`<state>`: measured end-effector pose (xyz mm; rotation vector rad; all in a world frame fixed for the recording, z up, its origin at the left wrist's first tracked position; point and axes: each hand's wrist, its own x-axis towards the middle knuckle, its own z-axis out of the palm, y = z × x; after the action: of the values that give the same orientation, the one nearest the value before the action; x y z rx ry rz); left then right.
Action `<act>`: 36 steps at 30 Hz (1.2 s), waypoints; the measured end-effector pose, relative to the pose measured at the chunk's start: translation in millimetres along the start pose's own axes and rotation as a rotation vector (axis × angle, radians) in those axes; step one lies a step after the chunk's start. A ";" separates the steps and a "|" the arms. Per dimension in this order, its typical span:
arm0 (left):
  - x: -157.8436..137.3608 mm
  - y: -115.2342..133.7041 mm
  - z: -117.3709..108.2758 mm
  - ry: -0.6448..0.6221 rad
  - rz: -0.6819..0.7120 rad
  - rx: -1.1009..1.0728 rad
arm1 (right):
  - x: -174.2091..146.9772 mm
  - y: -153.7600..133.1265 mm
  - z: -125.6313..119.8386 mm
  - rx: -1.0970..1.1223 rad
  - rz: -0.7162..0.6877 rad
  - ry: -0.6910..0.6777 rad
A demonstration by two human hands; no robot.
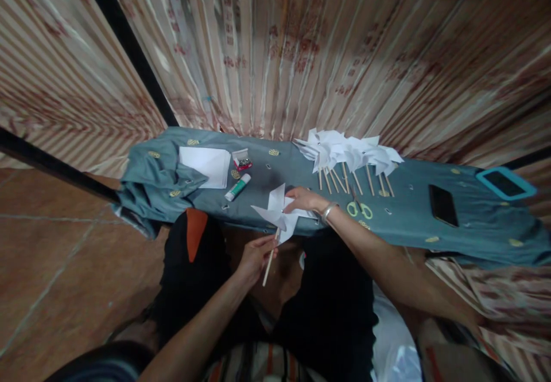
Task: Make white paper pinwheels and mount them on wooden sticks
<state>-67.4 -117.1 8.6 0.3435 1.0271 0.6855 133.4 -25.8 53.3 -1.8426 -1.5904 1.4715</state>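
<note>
A white paper pinwheel (275, 217) is held up over the near edge of the cloth-covered bench. My left hand (257, 257) grips its thin wooden stick just below the blades. From the right, my right hand (305, 199), with a bracelet at the wrist, has its fingers closed at one of the blades; the exact fingertip contact is hard to make out. Close to the right forearm lie scissors with yellow-green handles (360, 209). Several white pinwheels (344, 149) on wooden sticks lie in an overlapping row at the back of the bench.
On the blue-grey cloth (275, 167) lie a stack of white paper (209, 164), a small box of metal pins (241, 160) and a glue stick (237, 187). A dark phone (443, 205) and a blue-framed object (507, 183) lie right. Behind hangs a striped curtain (275, 55).
</note>
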 end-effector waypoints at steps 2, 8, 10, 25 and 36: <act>1.7 -2.9 -2.2 0.004 -0.015 -0.009 | 7.0 2.3 3.7 -0.050 0.017 -0.006; 5.2 -4.5 -4.8 -0.009 -0.008 -0.018 | 9.3 0.1 4.8 -0.167 0.042 -0.016; 5.4 -4.7 -4.9 -0.008 -0.005 -0.020 | 7.9 -2.5 4.1 -0.204 0.046 -0.019; 6.6 -4.0 -4.2 0.010 -0.030 0.017 | 13.3 -16.3 -1.5 -0.399 0.056 -0.090; 7.2 -3.9 -2.8 0.021 -0.047 0.015 | 16.7 -15.8 -2.2 -0.455 0.095 -0.109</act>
<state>-66.0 -115.3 0.2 0.3248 1.0581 0.6402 124.1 -5.1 58.0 -2.1301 -2.0519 1.3488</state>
